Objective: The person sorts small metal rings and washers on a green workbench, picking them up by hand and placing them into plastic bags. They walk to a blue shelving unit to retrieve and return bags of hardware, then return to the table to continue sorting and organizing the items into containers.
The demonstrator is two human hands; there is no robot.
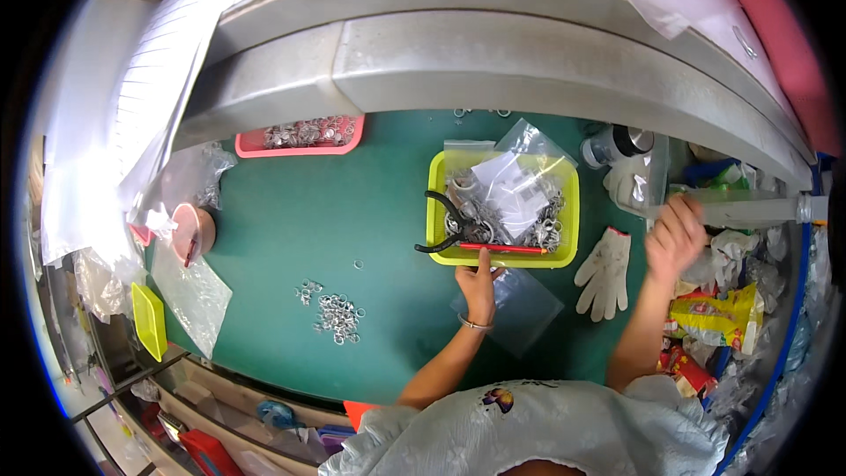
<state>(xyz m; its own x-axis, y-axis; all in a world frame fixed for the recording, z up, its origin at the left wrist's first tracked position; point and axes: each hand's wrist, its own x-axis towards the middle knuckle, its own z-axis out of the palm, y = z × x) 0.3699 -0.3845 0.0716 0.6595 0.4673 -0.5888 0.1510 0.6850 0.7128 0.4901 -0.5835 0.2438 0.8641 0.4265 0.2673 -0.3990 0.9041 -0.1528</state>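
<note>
My left hand [478,286] grips the near rim of a yellow-green plastic basket [574,211], thumb on top and fingers below. Inside the basket lie many small silvery metal rings, clear bags and a white paper slip [511,189]. Black-handled pliers [454,222] rest across its left side, and a red pen [504,249] lies along the near edge. My right hand [675,242] is raised to the right of the basket, fingers curled; what they hold, if anything, is hidden. Beside it extends a long translucent plastic piece [749,210]. A clear bag [524,313] lies partly beneath my left hand.
Loose rings [338,319] are heaped on the green table [300,211]. Beyond them sits a pink tray [300,152] of rings. A pinkish tub [194,231] stands left. A white glove [604,275] and bottle [617,145] lie right. A metal beam [529,48] crosses the far side.
</note>
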